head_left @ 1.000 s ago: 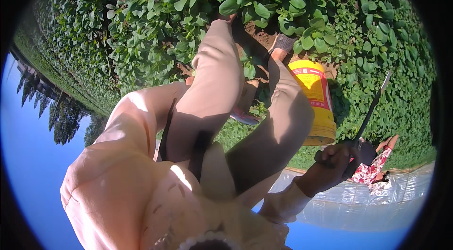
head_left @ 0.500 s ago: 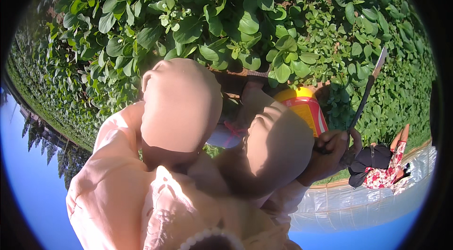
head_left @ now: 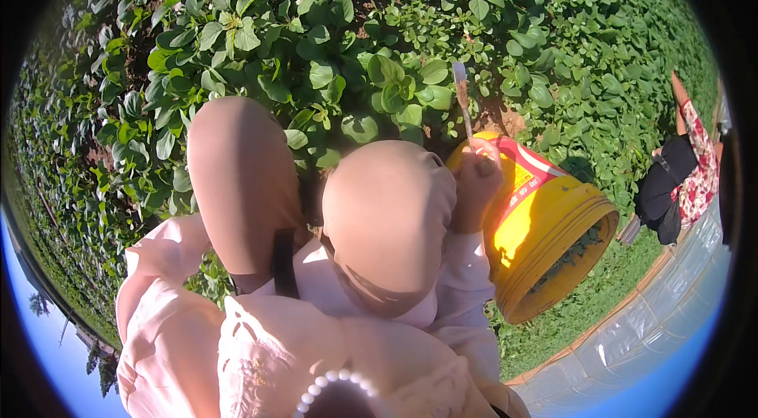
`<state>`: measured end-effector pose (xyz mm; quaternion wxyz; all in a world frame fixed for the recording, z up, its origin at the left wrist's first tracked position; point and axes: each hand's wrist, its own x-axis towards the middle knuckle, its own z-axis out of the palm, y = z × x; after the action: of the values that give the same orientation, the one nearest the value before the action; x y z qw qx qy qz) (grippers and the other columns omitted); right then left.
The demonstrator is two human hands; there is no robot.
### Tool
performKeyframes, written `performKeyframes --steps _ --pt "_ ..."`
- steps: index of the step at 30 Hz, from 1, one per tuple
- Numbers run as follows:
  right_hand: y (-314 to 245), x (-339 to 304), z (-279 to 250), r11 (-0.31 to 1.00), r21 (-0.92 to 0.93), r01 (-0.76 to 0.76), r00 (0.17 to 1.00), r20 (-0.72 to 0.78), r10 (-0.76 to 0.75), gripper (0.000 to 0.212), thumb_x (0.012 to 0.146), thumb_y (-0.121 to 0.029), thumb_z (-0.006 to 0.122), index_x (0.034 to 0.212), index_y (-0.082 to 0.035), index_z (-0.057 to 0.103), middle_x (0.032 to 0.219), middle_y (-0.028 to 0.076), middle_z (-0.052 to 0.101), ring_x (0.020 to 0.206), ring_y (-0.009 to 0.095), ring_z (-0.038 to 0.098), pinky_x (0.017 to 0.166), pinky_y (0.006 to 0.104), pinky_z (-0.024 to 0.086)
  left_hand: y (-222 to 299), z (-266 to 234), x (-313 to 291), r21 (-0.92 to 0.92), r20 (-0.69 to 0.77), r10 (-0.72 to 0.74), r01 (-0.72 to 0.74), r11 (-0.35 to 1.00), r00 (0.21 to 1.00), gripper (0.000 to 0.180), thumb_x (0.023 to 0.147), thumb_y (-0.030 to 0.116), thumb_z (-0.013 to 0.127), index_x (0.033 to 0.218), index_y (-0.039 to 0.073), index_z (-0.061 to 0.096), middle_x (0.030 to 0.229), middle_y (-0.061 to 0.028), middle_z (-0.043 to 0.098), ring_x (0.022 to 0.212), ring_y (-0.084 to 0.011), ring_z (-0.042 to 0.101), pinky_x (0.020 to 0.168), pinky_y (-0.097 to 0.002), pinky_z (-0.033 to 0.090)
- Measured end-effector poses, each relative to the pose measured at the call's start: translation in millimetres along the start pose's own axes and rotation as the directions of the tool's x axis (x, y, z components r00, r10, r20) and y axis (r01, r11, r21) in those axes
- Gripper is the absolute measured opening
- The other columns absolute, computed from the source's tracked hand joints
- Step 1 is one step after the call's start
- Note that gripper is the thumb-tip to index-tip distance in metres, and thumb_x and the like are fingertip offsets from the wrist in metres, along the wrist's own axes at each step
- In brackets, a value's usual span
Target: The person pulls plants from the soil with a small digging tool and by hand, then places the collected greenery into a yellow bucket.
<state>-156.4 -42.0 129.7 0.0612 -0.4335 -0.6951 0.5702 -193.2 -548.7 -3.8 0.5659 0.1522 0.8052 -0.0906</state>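
My right hand [head_left: 478, 181] is closed around a knife [head_left: 463, 102], a thin, rusty-looking blade with a bright, pale tip. The blade points away from me, over low green leafy plants [head_left: 399, 86]. Right beside that hand is a yellow bucket [head_left: 513, 248] with a red label. Some green leaves [head_left: 580, 248] show inside its mouth. My bent knees in tan trousers fill the middle of the view. On the left, my pink sleeve [head_left: 162, 260] runs down behind the left knee, and my left hand is hidden there.
Dense leafy plants [head_left: 260, 47] cover the ground ahead and to both sides, with small patches of bare soil [head_left: 505, 122]. At the far right, another person [head_left: 679, 169] in red-and-white floral and black clothing bends over. A clear plastic sheet structure [head_left: 624, 339] runs behind them.
My right hand and the knife have swung inward and forward from the far right. My body and view have shifted, and the yellow bucket now shows much more fully, mouth included.
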Motion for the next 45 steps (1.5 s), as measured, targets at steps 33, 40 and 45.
performKeyframes --steps 33,40,45 --pt "107.1 -78.8 -34.1 0.986 -0.161 0.039 0.99 -0.13 -0.061 0.014 0.086 -0.003 0.061 0.099 -0.006 0.062 0.071 0.002 0.056 0.063 0.005 0.054 0.059 0.0229 0.046 420.3 -229.0 91.8 0.844 -0.273 0.853 -0.315 0.434 0.444 0.024 0.082 0.019 0.058 0.105 0.015 0.062 0.106 -0.001 0.057 0.114 -0.0191 0.045 0.087 -0.0372 0.039" --pt "131.8 -61.2 -20.0 0.991 -0.123 0.051 0.997 -0.056 -0.059 0.016 0.084 -0.003 0.062 0.099 -0.008 0.063 0.062 0.005 0.054 0.057 0.008 0.053 0.055 0.0253 0.044 383.7 -238.0 112.3 0.559 -0.378 0.715 -0.47 0.683 0.589 0.017 0.084 0.023 0.059 0.097 0.02 0.068 0.099 -0.004 0.065 0.103 -0.0244 0.059 0.089 -0.0433 0.043" --pt "121.3 -53.6 -16.2 0.993 -0.112 0.042 0.998 -0.032 -0.046 0.015 0.083 -0.001 0.06 0.096 -0.007 0.061 0.061 0.01 0.053 0.053 0.013 0.053 0.053 0.0295 0.043 377.7 -231.9 119.3 0.426 -0.434 0.665 -0.512 0.746 0.608 0.019 0.085 0.025 0.056 0.096 0.017 0.069 0.091 -0.0093 0.068 0.096 -0.0309 0.062 0.082 -0.0459 0.049"
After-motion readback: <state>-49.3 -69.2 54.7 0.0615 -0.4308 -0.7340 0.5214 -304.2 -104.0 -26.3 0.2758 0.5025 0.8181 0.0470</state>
